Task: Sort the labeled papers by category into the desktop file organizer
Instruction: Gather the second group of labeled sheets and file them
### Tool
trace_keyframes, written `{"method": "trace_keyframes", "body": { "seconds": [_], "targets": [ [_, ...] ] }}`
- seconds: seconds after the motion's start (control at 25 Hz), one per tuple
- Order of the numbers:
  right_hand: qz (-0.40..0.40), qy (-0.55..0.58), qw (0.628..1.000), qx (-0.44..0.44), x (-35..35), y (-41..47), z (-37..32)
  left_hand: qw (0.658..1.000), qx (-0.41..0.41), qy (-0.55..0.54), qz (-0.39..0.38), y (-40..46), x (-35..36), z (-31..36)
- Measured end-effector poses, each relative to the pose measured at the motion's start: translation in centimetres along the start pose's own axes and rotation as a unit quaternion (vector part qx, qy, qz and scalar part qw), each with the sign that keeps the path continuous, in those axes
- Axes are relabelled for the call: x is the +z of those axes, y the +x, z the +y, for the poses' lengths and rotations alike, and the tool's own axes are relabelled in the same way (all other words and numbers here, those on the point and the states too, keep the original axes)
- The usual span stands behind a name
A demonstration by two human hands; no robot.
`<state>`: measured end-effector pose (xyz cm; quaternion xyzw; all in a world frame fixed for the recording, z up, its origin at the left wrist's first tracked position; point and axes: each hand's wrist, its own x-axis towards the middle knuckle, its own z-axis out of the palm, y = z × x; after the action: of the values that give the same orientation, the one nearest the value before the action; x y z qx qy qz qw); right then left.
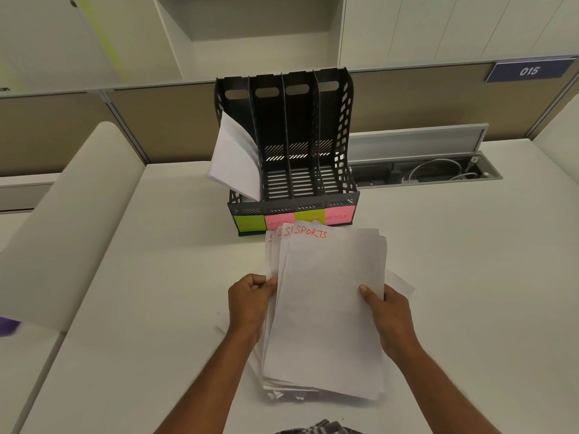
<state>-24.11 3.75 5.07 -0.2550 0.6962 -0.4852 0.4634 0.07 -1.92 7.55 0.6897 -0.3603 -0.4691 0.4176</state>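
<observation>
Four slots in the black file organizer point(291, 145), tagged along the front edge with sticky labels point(294, 218): green at the far left, then pink, yellow-green, pink "ADMIN" at the right; the other three too faint or covered to read with certainty. Only the leftmost slot filled so far, with filed sheets point(233, 155) curling out over its left wall; the other three slots showing bare slatted floors. Just in front of the organizer, a fanned bundle of papers point(326, 308), top sheet marked "SPORTS" in red, more red initials peeking out at the upper left edge. Left hand point(249, 303) clasping the bundle's left edge, fingers curled around it; right hand point(387, 314) gripping the right edge, thumb pressed on the top sheet. Beneath the bundle, nearer the body than the organizer, a further loose stack of sheets point(291, 391) lying on the white desk point(156, 277). By the look of it, roughly one category done, most of the sorting left: this bundle probably next to file, then the remaining stack
</observation>
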Motion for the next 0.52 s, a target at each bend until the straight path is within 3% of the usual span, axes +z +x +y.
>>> {"method": "trace_keyframes", "body": {
  "seconds": [0.2, 0.4, 0.52],
  "targets": [
    [0.003, 0.007, 1.0, -0.01, -0.3, 0.2, 0.1, 0.998, -0.039, -0.053, -0.002, 0.3, -0.3, -0.2],
    [0.037, 0.038, 0.999, 0.01, -2.8, 1.4, 0.1, 0.997, 0.062, 0.023, 0.032, 0.1, -1.3, 0.0],
    [0.029, 0.042, 0.999, -0.007, -4.3, 1.5, -0.5, 0.992, 0.113, 0.049, 0.006, 0.2, -1.5, -0.9]
  ]
}}
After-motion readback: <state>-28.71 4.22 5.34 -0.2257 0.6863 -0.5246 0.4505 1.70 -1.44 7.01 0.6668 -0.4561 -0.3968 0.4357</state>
